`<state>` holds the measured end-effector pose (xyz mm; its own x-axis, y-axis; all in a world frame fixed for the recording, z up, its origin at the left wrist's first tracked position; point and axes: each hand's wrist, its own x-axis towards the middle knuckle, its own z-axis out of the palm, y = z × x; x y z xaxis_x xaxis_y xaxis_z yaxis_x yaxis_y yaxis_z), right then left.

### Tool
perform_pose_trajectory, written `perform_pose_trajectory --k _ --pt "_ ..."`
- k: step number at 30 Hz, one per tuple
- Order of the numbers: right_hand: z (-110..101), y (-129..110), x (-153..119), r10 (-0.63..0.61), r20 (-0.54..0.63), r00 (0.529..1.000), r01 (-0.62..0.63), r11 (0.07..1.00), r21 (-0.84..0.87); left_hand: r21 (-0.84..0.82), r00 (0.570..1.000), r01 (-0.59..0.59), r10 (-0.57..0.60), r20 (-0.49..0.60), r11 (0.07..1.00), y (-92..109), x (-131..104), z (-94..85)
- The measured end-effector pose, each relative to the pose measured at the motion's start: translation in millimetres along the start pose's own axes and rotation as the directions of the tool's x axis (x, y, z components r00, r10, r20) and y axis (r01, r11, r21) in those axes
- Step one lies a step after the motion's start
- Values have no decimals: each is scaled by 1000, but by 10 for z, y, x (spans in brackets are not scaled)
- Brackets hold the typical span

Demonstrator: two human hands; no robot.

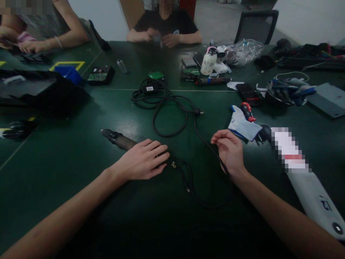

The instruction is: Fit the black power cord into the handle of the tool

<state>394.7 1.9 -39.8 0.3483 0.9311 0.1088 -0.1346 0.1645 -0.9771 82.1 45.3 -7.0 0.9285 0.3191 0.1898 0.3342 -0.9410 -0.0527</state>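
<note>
Nearest: 2 bare forearms (81, 201), smooth-skinned, reaching in over a dark green desk (121, 230) w/ a dull sheen. L grip (148, 158) is palm-down, fingers loosely bent, draped on the rear of 1 cylindrical tool (122, 141), brownish barrel w/ blk. front; can't tell if it's clenched, underside hidden. Tool's tip pokes out to the L, past the knuckles. R grip (230, 151) is half curled, fingertips bunched; 1 blk. cable (199, 135), thin & rubbery-looking, runs down across the heel of it. Can't tell if the fingers pinch anything. Cable leads up to a 2-pin plug (199, 112).

Between the hands: thin blk. leads (190, 176) in a loose curve, small metal ends, nr. L fingertips. Beyond, approx. mid-desk: looped blk. cord (169, 135) + 1 boxy adapter (150, 89) w/ white label, 1 green circuit board (155, 75) just behind.

R side: 1 white fabric glove (244, 124) w/ blue edging, 1 red/blk. screwdriver handle (247, 110), 1 long pale device (315, 194), smooth, round-cornered, marked "12". Far side: 1 pale bottle (208, 62), 1 crinkly clear plastic bag (246, 52), a 2nd barrel-shaped tool (214, 81), 2 people (165, 27) seated.
</note>
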Motion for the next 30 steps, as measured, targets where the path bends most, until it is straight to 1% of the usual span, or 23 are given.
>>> perform_pose_trajectory --k 2,3,4,5,6,7,8,9,10,11,12,13,14,17,19,21,25,27,28,30 --pt "-1 -79 16 17 17 1000 -17 1000 3 24 1000 8 -8 9 1000 -40 -17 21" --pt "13 -147 5 11 33 999 -10 999 -43 35 1000 8 -8 4 999 -49 -19 34" --pt "37 -232 -21 -25 44 999 30 991 -128 46 1000 12 -12 -2 999 -52 -18 48" --pt "74 -327 -62 -98 53 994 108 963 -248 57 1000 20 -20 -8 998 -50 -15 62" --pt "123 -427 -117 -166 87 982 186 907 -377 67 999 31 -30 -15 997 -44 -11 74" --pt "181 -520 -186 -203 169 964 261 833 -488 75 999 40 -39 -21 996 -36 -6 86" --pt "246 -597 -264 -233 287 929 360 746 -560 80 998 49 -46 -30 996 -27 -2 98" --pt "314 -649 -349 -243 403 882 457 646 -611 83 998 56 -53 -36 995 -18 2 109" --pt "380 -672 -436 -219 513 830 540 547 -640 83 997 63 -59 -42 995 -11 5 119" --pt "440 -664 -520 -153 600 785 593 465 -658 82 997 69 -66 -50 994 -6 7 126" --pt "490 -629 -595 -60 653 755 618 398 -678 81 996 77 -72 -56 994 -6 7 130" --pt "528 -573 -657 21 673 739 629 338 -700 79 995 83 -78 -60 993 -10 7 129" --pt "552 -508 -701 75 672 737 630 284 -723 75 995 84 -80 -59 994 -18 6 122" --pt "552 -343 -723 142 676 723 649 194 -735 30 999 42 -42 -13 999 -66 -4 70" --pt "518 -303 -674 144 674 725 657 150 -739 -8 1000 -2 2 18 1000 -103 -19 34" --pt "480 -305 -622 134 668 732 662 95 -744 -18 1000 -17 17 2 1000 -130 -40 24" --pt "420 -307 -566 88 627 774 631 -34 -775 48 996 44 -40 -75 998 -148 -68 92" --pt "400 -294 -547 50 610 791 612 -41 -790 75 993 87 -81 -83 993 -149 -68 135" --pt "394 -290 -538 31 615 788 616 -21 -788 80 992 101 -94 -84 992 -150 -65 150" --pt "394 -287 -530 4 649 761 648 58 -760 81 991 109 -102 -87 991 -150 -58 167"
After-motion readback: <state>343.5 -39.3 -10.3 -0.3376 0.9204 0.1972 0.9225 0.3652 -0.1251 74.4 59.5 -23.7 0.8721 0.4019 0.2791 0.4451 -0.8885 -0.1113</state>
